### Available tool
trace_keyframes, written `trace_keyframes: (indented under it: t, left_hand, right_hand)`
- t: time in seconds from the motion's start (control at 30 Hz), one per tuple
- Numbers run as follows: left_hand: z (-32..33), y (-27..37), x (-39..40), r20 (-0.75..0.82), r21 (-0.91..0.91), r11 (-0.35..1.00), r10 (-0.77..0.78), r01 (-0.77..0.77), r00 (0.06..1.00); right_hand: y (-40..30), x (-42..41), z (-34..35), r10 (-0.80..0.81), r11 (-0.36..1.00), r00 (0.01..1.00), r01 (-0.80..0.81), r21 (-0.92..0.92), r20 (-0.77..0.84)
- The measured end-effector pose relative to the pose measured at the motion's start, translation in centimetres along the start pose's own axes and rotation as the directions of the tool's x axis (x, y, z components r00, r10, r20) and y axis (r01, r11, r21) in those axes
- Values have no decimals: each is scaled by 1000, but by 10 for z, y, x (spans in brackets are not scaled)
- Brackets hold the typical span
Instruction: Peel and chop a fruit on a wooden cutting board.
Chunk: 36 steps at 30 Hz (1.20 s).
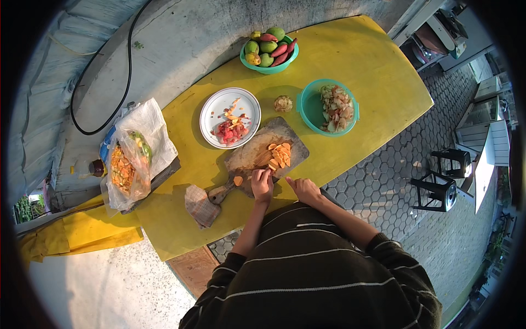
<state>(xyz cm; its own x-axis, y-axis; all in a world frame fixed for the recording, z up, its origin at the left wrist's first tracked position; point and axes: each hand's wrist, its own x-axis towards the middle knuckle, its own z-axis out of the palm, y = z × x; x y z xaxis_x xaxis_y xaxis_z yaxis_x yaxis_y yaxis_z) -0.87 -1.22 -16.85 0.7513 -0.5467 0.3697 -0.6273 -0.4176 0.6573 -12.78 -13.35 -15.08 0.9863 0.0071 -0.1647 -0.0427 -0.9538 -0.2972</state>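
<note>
A worn wooden cutting board [250, 154] lies on the yellow table before me, with a heap of orange root vegetable slices [280, 154] on it. At the heap's near edge, my left hand [262, 183] has its fingers on an orange piece [273, 164]. My right hand [305, 189] is curled at the board's near edge around what seems to be a knife handle; the blade cannot be made out. One more orange piece [238, 181] lies near the board's handle. A checked cloth [201, 206] touches that handle.
Beyond the board are a white plate [207, 127] of peelings, a pale round root [283, 103] and a green bowl [308, 119] of peelings. A green basin [269, 70] holds fruit and red roots. Left lies a plastic bag [123, 168] of cut vegetables.
</note>
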Motion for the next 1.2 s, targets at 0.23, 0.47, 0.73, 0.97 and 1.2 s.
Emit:
trace_keyframes:
  t: [0.23, 0.47, 0.73, 0.97, 1.2]
  left_hand:
    - [-1, -2, 1, 0, -6, 1000, 10, -10, 1000]
    - [-2, 1, 4, 6, -23, 1000, -4, 4, 1000]
    - [-4, 2, 0, -10, 14, 1000, 20, -20, 1000]
    - [-2, -2, -1, -4, 16, 999, 39, -39, 999]
    - [-3, 0, -2, 16, 14, 1000, 8, -8, 1000]
  right_hand:
    - [7, 12, 18, 186, 955, 964, -223, 197, 190]
    - [14, 16, 43, -6, 995, 995, -4, -104, -101]
    - [7, 20, -24, 374, 261, 640, -767, 586, 671]
    - [2, 6, 5, 114, 957, 987, -140, 253, 115]
    - [-9, 5, -11, 232, 944, 970, -242, 224, 70]
